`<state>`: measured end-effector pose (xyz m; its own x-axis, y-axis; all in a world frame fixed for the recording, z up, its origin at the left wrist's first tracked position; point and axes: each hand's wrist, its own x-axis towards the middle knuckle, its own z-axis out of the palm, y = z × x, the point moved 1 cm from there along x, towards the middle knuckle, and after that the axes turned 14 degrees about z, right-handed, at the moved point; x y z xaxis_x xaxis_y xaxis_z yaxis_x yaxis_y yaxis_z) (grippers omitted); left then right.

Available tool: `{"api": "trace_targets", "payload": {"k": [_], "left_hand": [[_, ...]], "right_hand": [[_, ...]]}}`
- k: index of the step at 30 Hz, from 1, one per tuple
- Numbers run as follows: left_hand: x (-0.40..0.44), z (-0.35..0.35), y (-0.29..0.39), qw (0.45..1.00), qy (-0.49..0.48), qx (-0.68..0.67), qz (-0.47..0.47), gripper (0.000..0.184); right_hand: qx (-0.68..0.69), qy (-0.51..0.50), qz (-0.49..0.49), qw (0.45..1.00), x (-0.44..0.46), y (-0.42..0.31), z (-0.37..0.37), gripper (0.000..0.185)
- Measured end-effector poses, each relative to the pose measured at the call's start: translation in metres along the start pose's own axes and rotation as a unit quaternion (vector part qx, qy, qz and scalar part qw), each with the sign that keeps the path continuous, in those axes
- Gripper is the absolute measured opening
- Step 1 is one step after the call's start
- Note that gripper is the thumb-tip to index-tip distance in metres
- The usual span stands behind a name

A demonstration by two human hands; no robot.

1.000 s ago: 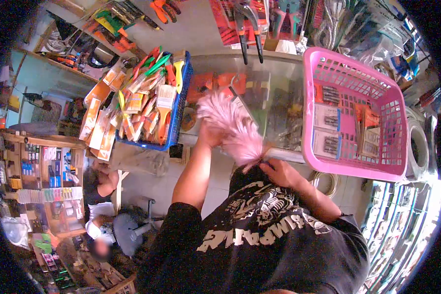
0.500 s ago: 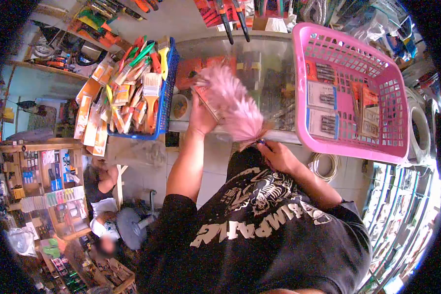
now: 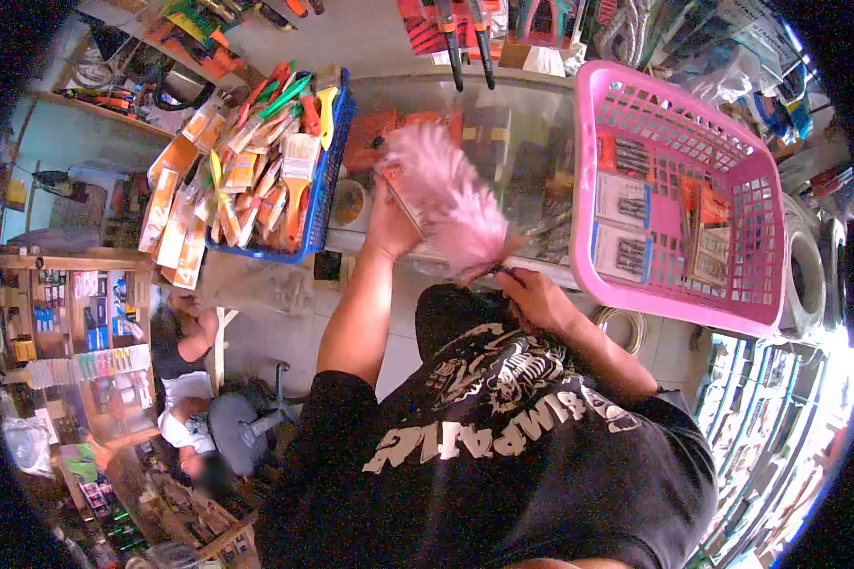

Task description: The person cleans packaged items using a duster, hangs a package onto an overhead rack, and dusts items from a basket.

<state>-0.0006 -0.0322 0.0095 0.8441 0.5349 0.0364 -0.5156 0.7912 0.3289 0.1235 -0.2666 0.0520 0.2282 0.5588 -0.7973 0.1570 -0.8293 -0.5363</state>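
A fluffy pink duster (image 3: 451, 194) slants over the glass counter (image 3: 531, 123), its base toward my body. My right hand (image 3: 538, 302) is closed round the duster's handle. My left hand (image 3: 392, 223) grips a flat red and white package (image 3: 403, 197), which lies against the duster's left side. The duster's fibres are blurred and cover part of the package. Left of my left hand sits a blue basket (image 3: 328, 180) full of paintbrushes. A pink basket (image 3: 586, 190) with carded packs of bits is to the right.
Pliers (image 3: 463, 47) hang above the counter's far edge. A person (image 3: 185, 379) is at the lower left, beside a grey chair (image 3: 237, 431). Wooden shelves (image 3: 76, 261) with goods stand at the left. A coil of cable (image 3: 621, 330) lies below the pink basket.
Since a second ago, the duster has shifted up and left, and the package in my left hand has come into clearer view. The camera view has also shifted slightly.
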Motion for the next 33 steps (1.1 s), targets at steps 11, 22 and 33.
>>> {"api": "trace_targets", "payload": {"k": [11, 22, 33], "left_hand": [[0.009, 0.005, 0.001, 0.999, 0.003, -0.023, -0.029, 0.055], [0.002, -0.008, 0.003, 0.992, 0.108, 0.067, 0.002, 0.061], [0.003, 0.002, 0.003, 0.97, -0.031, -0.235, -0.049, 0.073]], "right_hand": [[-0.113, 0.077, -0.171, 0.976, 0.001, -0.002, -0.013, 0.042], [-0.056, 0.019, -0.097, 0.994, -0.002, -0.017, -0.012, 0.045], [-0.041, 0.047, -0.085, 0.994, 0.011, -0.005, -0.003, 0.043]]}}
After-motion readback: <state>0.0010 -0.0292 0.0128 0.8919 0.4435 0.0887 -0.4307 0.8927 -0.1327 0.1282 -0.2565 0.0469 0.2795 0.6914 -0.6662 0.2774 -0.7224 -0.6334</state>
